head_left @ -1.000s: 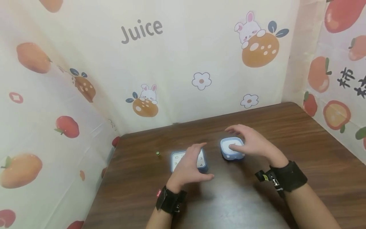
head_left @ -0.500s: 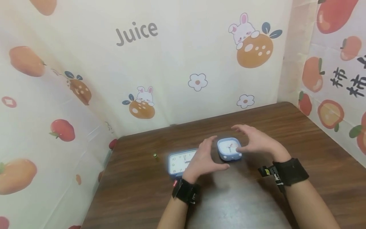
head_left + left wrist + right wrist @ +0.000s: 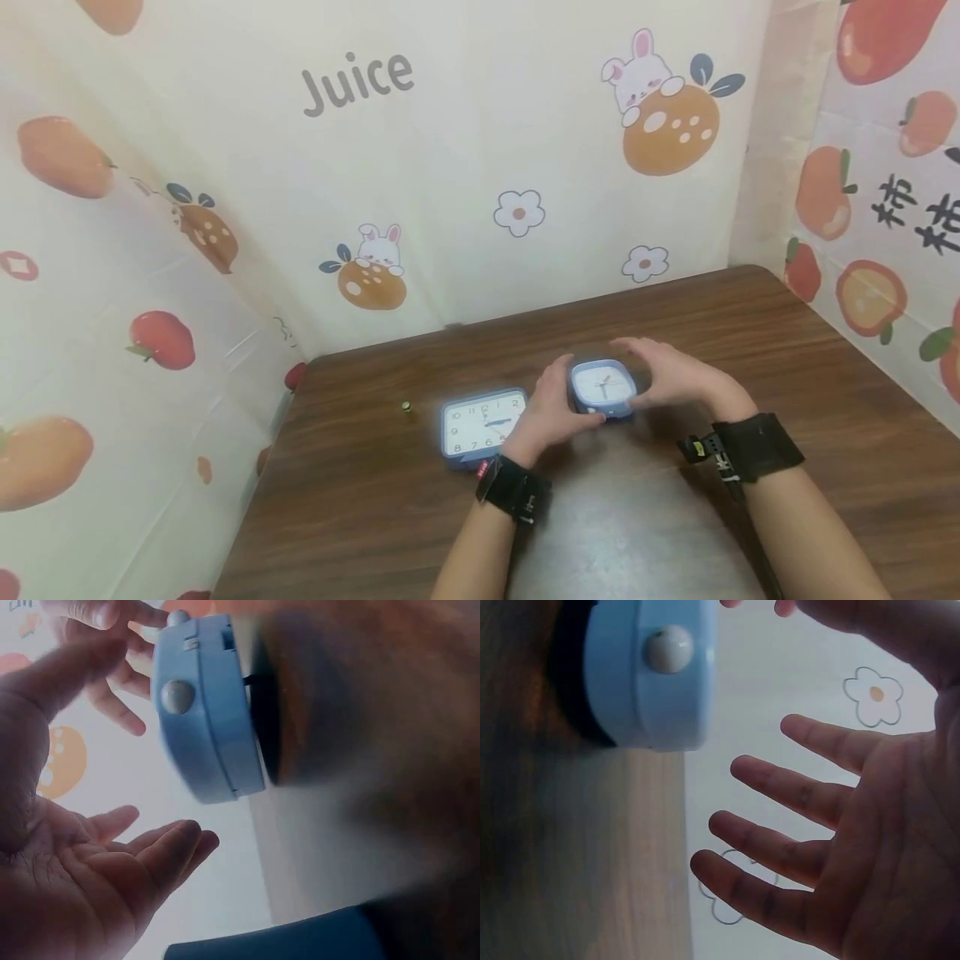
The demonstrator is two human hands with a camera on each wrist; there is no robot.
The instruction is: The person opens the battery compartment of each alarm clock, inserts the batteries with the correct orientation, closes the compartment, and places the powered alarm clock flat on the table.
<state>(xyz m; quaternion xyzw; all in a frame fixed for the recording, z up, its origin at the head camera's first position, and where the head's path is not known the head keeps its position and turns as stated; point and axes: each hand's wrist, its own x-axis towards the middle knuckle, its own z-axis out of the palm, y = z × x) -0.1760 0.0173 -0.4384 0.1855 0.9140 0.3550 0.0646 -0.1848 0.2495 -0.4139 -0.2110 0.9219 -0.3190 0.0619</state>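
A small blue alarm clock (image 3: pixel 603 383) with a white face lies on the table, face up, between my two hands. My left hand (image 3: pixel 551 412) is at its left, thumb and fingers spread; in the left wrist view the fingers (image 3: pixel 169 859) stand apart from the blue casing (image 3: pixel 202 712). At the clock's right is my right hand (image 3: pixel 686 379), with its fingers (image 3: pixel 780 851) spread out and apart from the clock (image 3: pixel 671 697) in the right wrist view. A larger rectangular blue clock (image 3: pixel 480 429) with numerals lies to the left, its right part hidden by my left hand.
A tiny green object (image 3: pixel 407 407) lies left of the larger clock. The brown wooden table (image 3: pixel 360 517) meets a fruit-printed cloth wall (image 3: pixel 450 167) at the back. Similar printed cloth hangs along the left and right sides.
My left hand has moved right, from over the larger clock to beside the small one. My right hand has drawn back slightly from over the small clock's face. Both clocks stay in place.
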